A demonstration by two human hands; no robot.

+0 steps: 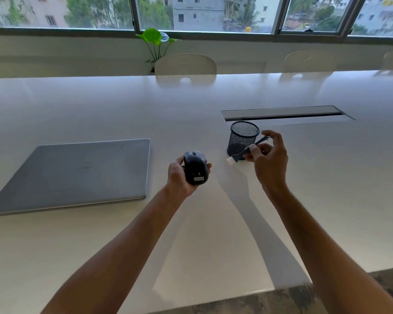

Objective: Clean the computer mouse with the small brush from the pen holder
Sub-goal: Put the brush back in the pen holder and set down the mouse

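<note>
above a white tabletop (pixel 100 234), our right hand (pixel 269 158) has its grip pinched on the small brush (pixel 247 150), thumb and forefinger clamped on the middle of the dark handle while the other fingers curl loosely behind. the brush lies on a slant, its long axis running from upper right down to lower left: the pale bristle head points down and left toward the mouse (pixel 195 168), and the notched tail end points up and right. it is slim and dark with a short whitish tuft, and we see it in front of the black mesh pen holder (pixel 243 137), which stands upright on the tabletop; whether the two touch we cannot tell.

our left hand (pixel 182 175) has its grip wrapped round the mouse from beneath, fingers on one side and thumb on the other, holding it clear of the tabletop. the mouse is glossy black, its scroll wheel pointing away from us and a small white brand label on the near end. brush and mouse are near but apart.

a closed grey laptop (pixel 77 173) lies flat to the left. a long cable slot (pixel 281 113) sits beyond the pen holder. pale chairs (pixel 185 64) and a green plant (pixel 156 41) stand under the windows.
</note>
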